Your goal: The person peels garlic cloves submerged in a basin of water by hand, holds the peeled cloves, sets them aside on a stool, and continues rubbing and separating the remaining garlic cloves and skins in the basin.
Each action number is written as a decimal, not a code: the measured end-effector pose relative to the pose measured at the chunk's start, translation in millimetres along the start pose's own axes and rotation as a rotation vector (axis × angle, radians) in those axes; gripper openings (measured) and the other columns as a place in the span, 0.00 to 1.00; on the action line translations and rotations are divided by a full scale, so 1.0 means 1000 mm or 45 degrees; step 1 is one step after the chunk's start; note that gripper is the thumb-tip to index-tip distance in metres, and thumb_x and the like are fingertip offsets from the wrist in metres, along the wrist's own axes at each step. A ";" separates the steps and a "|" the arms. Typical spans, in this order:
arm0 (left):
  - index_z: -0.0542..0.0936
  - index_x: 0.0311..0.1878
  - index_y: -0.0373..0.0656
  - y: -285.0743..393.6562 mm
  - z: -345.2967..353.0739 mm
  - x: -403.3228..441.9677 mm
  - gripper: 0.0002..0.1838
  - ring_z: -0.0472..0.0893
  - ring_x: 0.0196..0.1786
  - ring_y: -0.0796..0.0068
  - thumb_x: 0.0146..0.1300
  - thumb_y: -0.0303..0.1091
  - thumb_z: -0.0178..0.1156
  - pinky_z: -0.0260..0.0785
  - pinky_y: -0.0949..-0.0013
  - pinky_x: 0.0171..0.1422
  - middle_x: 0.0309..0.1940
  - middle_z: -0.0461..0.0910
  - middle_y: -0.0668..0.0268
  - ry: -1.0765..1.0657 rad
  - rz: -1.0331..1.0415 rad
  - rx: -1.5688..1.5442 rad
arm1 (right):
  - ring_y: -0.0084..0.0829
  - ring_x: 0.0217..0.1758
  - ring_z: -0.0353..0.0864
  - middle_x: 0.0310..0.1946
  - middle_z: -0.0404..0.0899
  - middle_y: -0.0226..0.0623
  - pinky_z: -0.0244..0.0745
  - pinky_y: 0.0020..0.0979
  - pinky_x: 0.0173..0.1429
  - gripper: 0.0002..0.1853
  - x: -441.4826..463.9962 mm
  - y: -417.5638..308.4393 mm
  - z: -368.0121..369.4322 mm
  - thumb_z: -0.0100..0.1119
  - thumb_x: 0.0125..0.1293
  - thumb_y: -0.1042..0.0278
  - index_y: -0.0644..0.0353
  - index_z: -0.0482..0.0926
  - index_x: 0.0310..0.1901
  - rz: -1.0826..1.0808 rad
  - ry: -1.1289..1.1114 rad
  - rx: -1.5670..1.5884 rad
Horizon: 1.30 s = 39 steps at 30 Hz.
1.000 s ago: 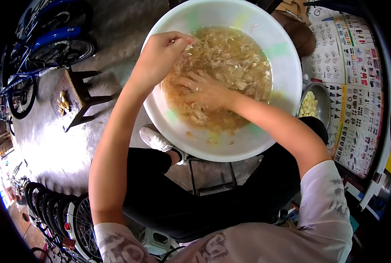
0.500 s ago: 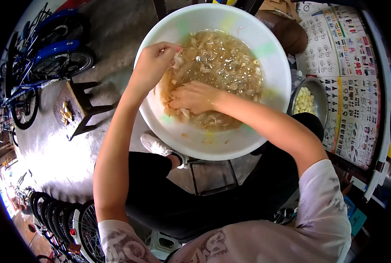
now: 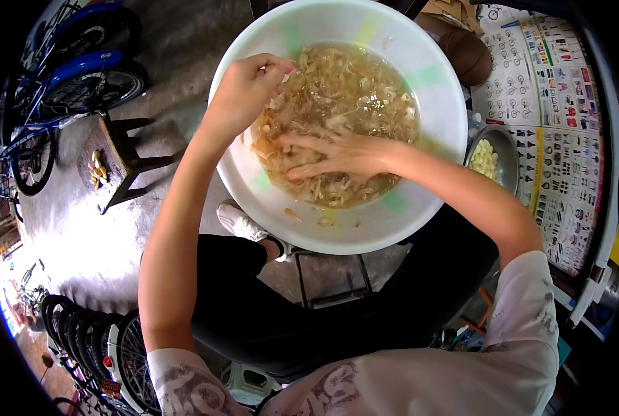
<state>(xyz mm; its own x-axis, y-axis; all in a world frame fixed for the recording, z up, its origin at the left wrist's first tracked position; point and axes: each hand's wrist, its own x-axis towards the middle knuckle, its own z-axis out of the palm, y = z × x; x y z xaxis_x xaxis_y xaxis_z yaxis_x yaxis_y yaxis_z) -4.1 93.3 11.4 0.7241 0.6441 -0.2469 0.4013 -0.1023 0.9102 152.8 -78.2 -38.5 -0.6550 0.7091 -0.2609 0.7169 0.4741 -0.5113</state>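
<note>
A large white plastic basin point(image 3: 351, 239) holds brownish water full of loose garlic skins point(image 3: 344, 90). Over the basin's left side is my left hand point(image 3: 243, 90), its fingers curled closed; a small pale bit shows by the fingertips, too unclear to name. My right hand point(image 3: 347, 156) lies in the water with its fingers spread among the skins, gripping nothing visible. A few pale garlic pieces point(image 3: 410, 111) float near the basin's right wall. To the right, a metal bowl point(image 3: 509, 163) contains peeled garlic cloves point(image 3: 484, 159).
A wooden stool point(image 3: 118, 163) with several brownish pieces on it stands at left. Bicycles point(image 3: 80, 87) are beyond it, and tyres point(image 3: 80, 329) line the lower left. A printed sheet point(image 3: 559, 152) covers a surface at right. The basin rests above a dark metal frame point(image 3: 333, 298).
My right hand has opened from a bunched position at the basin's left side and moved slightly right, fingers spreading. My left hand stays closed near the rim. The view has shifted slightly.
</note>
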 end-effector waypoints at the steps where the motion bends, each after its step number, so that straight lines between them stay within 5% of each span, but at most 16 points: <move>1: 0.83 0.48 0.33 0.001 0.000 0.001 0.17 0.79 0.35 0.77 0.68 0.38 0.55 0.71 0.72 0.43 0.29 0.80 0.64 -0.002 0.007 -0.012 | 0.46 0.81 0.44 0.81 0.33 0.26 0.65 0.57 0.74 0.60 0.013 -0.001 -0.003 0.76 0.38 0.82 0.24 0.59 0.73 -0.003 0.002 0.007; 4: 0.83 0.49 0.37 0.010 -0.003 -0.002 0.17 0.72 0.31 0.83 0.69 0.39 0.54 0.64 0.76 0.38 0.27 0.76 0.70 0.012 0.009 -0.024 | 0.45 0.74 0.60 0.79 0.43 0.29 0.74 0.46 0.68 0.47 0.039 0.002 -0.005 0.71 0.39 0.86 0.35 0.73 0.63 -0.122 -0.174 0.161; 5: 0.83 0.49 0.40 0.012 -0.004 -0.004 0.16 0.64 0.28 0.89 0.70 0.40 0.53 0.57 0.79 0.32 0.24 0.70 0.77 0.010 0.011 -0.032 | 0.45 0.70 0.64 0.76 0.51 0.30 0.76 0.43 0.65 0.39 0.039 0.003 0.001 0.69 0.41 0.84 0.41 0.75 0.58 -0.227 0.021 0.177; 9: 0.83 0.49 0.40 0.009 -0.007 -0.001 0.16 0.64 0.28 0.89 0.69 0.41 0.53 0.57 0.79 0.32 0.24 0.71 0.77 0.050 0.026 0.023 | 0.44 0.58 0.76 0.61 0.72 0.35 0.81 0.40 0.55 0.21 0.051 0.006 0.036 0.65 0.50 0.72 0.51 0.81 0.50 -0.464 0.414 0.049; 13: 0.83 0.49 0.40 0.010 -0.003 0.000 0.16 0.64 0.28 0.89 0.69 0.41 0.54 0.57 0.79 0.32 0.24 0.71 0.77 0.020 0.009 0.031 | 0.41 0.53 0.79 0.48 0.79 0.34 0.81 0.39 0.45 0.14 0.057 0.002 0.052 0.63 0.53 0.66 0.49 0.81 0.44 -0.366 0.489 0.144; 15: 0.83 0.50 0.40 0.011 -0.005 0.002 0.16 0.64 0.28 0.89 0.69 0.41 0.54 0.57 0.79 0.32 0.24 0.71 0.77 0.033 -0.005 0.036 | 0.37 0.47 0.81 0.39 0.80 0.33 0.79 0.37 0.36 0.09 0.059 -0.007 0.042 0.60 0.55 0.65 0.49 0.80 0.40 -0.084 0.034 -0.141; 19: 0.82 0.50 0.40 0.000 -0.004 0.002 0.16 0.64 0.27 0.89 0.70 0.39 0.54 0.57 0.79 0.32 0.24 0.71 0.77 0.033 0.042 0.020 | 0.35 0.47 0.80 0.42 0.78 0.30 0.77 0.37 0.38 0.08 0.050 -0.012 0.029 0.60 0.56 0.65 0.48 0.78 0.38 -0.147 0.005 -0.248; 21: 0.82 0.50 0.40 0.009 -0.004 0.002 0.15 0.64 0.27 0.89 0.70 0.39 0.53 0.56 0.79 0.32 0.24 0.71 0.78 0.032 0.058 0.011 | 0.32 0.48 0.79 0.46 0.76 0.27 0.74 0.35 0.45 0.09 0.044 -0.019 0.029 0.59 0.57 0.63 0.45 0.78 0.41 -0.255 0.405 -0.310; 22: 0.82 0.50 0.40 0.012 -0.003 -0.002 0.15 0.64 0.27 0.89 0.70 0.39 0.53 0.56 0.79 0.31 0.24 0.70 0.78 0.029 0.018 0.006 | 0.34 0.62 0.74 0.58 0.71 0.28 0.71 0.37 0.62 0.20 0.031 -0.022 0.029 0.63 0.55 0.66 0.44 0.78 0.51 -0.163 0.207 -0.297; 25: 0.82 0.50 0.40 0.009 -0.004 -0.003 0.15 0.63 0.27 0.88 0.71 0.39 0.53 0.56 0.79 0.31 0.24 0.69 0.78 0.010 -0.017 -0.022 | 0.42 0.75 0.60 0.68 0.63 0.35 0.59 0.48 0.75 0.35 -0.011 -0.037 -0.011 0.70 0.49 0.68 0.42 0.74 0.63 -0.019 0.060 -0.117; 29: 0.81 0.51 0.39 0.008 -0.005 -0.002 0.15 0.63 0.27 0.89 0.71 0.39 0.52 0.56 0.79 0.31 0.24 0.69 0.78 -0.010 0.021 -0.016 | 0.50 0.81 0.41 0.78 0.46 0.38 0.42 0.61 0.79 0.50 -0.042 -0.029 -0.036 0.78 0.43 0.66 0.37 0.65 0.72 0.119 -0.140 0.160; 31: 0.81 0.51 0.39 0.008 -0.006 -0.002 0.15 0.63 0.27 0.89 0.71 0.38 0.52 0.56 0.79 0.31 0.24 0.69 0.78 -0.010 0.033 0.001 | 0.58 0.81 0.35 0.80 0.35 0.45 0.39 0.66 0.77 0.65 -0.048 -0.019 -0.021 0.84 0.36 0.55 0.35 0.51 0.77 0.674 0.299 -0.036; 32: 0.81 0.51 0.39 0.009 -0.006 -0.001 0.15 0.63 0.27 0.89 0.71 0.38 0.52 0.56 0.79 0.31 0.24 0.69 0.78 -0.014 0.043 0.001 | 0.58 0.81 0.35 0.80 0.35 0.45 0.39 0.66 0.77 0.65 -0.044 -0.011 -0.011 0.84 0.36 0.55 0.35 0.51 0.77 0.667 0.297 -0.034; 34: 0.81 0.51 0.39 0.007 -0.005 -0.001 0.16 0.63 0.27 0.89 0.71 0.38 0.52 0.56 0.79 0.31 0.24 0.69 0.78 -0.033 0.050 0.003 | 0.62 0.80 0.31 0.79 0.28 0.54 0.37 0.68 0.77 0.79 -0.039 0.009 0.015 0.85 0.28 0.42 0.38 0.36 0.79 1.371 0.814 0.269; 37: 0.81 0.51 0.39 0.006 -0.003 0.001 0.16 0.63 0.27 0.89 0.71 0.39 0.52 0.56 0.79 0.31 0.24 0.69 0.78 -0.008 0.029 0.008 | 0.63 0.80 0.29 0.77 0.27 0.60 0.36 0.68 0.76 0.84 -0.012 0.033 0.029 0.83 0.25 0.33 0.43 0.30 0.79 1.453 0.897 0.340; 39: 0.81 0.50 0.39 0.008 -0.003 -0.001 0.15 0.64 0.27 0.89 0.70 0.38 0.52 0.56 0.79 0.32 0.25 0.69 0.78 -0.022 0.019 0.001 | 0.62 0.81 0.29 0.78 0.29 0.60 0.36 0.67 0.76 0.79 -0.004 0.045 0.031 0.80 0.29 0.29 0.39 0.35 0.79 1.304 1.049 0.364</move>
<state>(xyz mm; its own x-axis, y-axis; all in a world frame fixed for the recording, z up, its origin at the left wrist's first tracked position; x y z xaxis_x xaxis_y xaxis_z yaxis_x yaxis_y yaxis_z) -3.2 94.6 19.8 0.7399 0.6289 -0.2388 0.3906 -0.1126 0.9136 180.2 -75.5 -85.8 0.5475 0.8292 -0.1127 0.6532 -0.5076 -0.5619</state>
